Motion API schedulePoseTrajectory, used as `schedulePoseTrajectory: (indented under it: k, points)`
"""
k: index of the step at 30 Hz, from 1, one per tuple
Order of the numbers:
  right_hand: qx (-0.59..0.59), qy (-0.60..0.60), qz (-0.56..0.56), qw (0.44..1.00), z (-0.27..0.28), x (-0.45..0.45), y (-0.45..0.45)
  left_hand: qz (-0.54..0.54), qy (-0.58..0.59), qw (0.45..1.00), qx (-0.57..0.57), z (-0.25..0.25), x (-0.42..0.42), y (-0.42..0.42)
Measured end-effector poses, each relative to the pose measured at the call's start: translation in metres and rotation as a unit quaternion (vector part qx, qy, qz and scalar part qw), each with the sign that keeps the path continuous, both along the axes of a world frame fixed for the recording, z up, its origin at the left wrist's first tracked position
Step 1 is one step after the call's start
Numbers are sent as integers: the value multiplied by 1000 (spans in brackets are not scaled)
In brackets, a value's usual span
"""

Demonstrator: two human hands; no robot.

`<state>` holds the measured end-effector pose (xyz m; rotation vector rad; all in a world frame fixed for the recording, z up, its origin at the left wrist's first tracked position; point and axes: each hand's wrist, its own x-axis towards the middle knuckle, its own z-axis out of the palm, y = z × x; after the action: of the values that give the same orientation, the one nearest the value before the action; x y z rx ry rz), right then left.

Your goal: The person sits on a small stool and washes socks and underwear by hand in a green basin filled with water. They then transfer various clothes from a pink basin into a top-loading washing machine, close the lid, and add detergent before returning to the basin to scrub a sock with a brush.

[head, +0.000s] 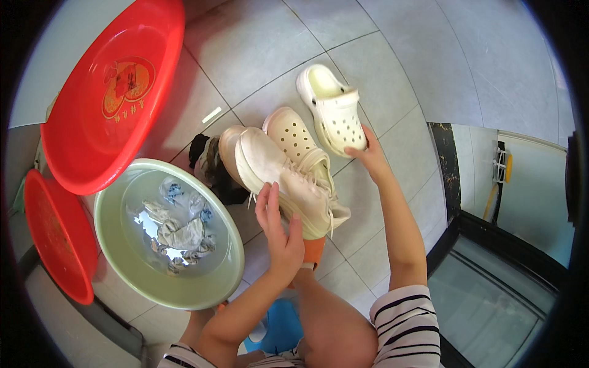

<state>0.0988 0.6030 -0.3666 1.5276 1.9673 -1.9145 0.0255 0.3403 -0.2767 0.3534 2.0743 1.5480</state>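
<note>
My right hand [372, 154] grips the toe end of a cream perforated clog [338, 112], its heel pointing away from me. A second cream clog [294, 138] lies to its left, partly behind a pale lace-up sneaker [276, 168]. Another pale shoe [231, 149] shows at that sneaker's left edge. My left hand [280, 230] is beside the sneaker's sole with its fingers apart; whether the fingertips touch it is hard to tell. Left of the shoes, a pale green basin [108, 230] holds water and wet cloths [184, 234].
A large red basin [92, 152] leans at the upper left, above a smaller red basin [60, 239]. Dark bundled fabric [225, 186] lies between the green basin and shoes. A blue plastic object [280, 326] is near my legs. A black-framed glass door [487, 276] stands at right.
</note>
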Motion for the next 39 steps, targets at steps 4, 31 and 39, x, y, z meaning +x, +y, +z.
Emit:
schedulePoseTrajectory:
  k: [4, 31, 39]
  points:
    - [14, -48, 80, 996, 19, 36, -20, -6, -2, 1000, 7, 2, -1, -1]
    - [-138, 258, 267, 918, 385, -78, -275, 113, -300, 944, 79, 288, -70, -227]
    - [-392, 176, 115, 895, 369, -71, -358, 215, -272, 919, 187, 291, -69, -270]
